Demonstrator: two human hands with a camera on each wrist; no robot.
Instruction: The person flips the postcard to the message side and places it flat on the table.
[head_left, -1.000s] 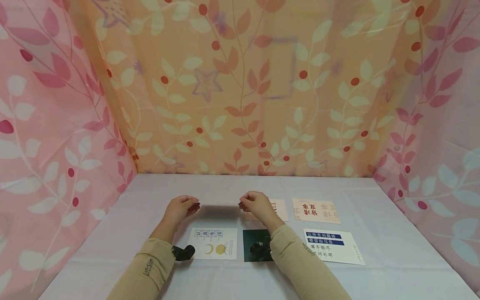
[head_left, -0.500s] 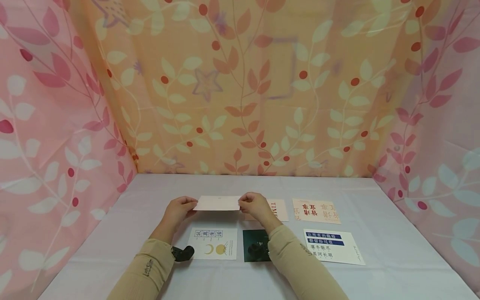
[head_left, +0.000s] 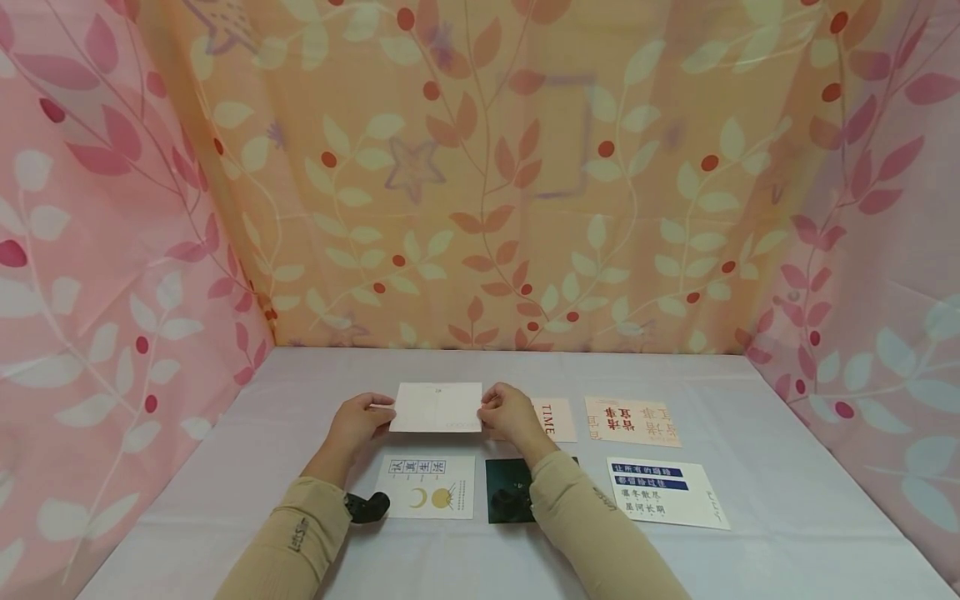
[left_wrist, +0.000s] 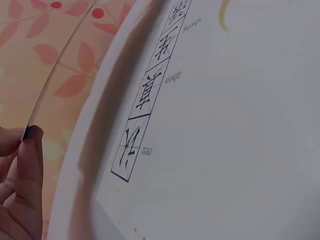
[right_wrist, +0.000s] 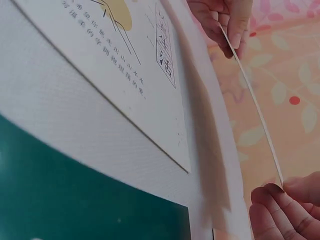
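A white postcard (head_left: 437, 408) is held up above the table, its pale, faintly printed face showing in the head view. My left hand (head_left: 362, 418) pinches its left edge between thumb and fingers. On the opposite edge, my right hand (head_left: 512, 412) pinches it the same way. From the right wrist the postcard (right_wrist: 257, 107) appears edge-on as a thin line between both hands. Just below it lies a white card with a moon and sun print (head_left: 426, 487). A dark green card (head_left: 510, 492) lies beside that one, partly covered by my right forearm.
A pale pink card lettered TIME (head_left: 555, 419) lies behind my right wrist. Further right are a cream card with red characters (head_left: 632, 422) and a white card with blue bands (head_left: 675, 493). A white cloth covers the table (head_left: 780, 467); patterned curtains (head_left: 480, 183) enclose it.
The postcard has tilted from nearly edge-on to showing its pale face in the head view. Both hands keep their pinch at its side edges and have barely shifted.
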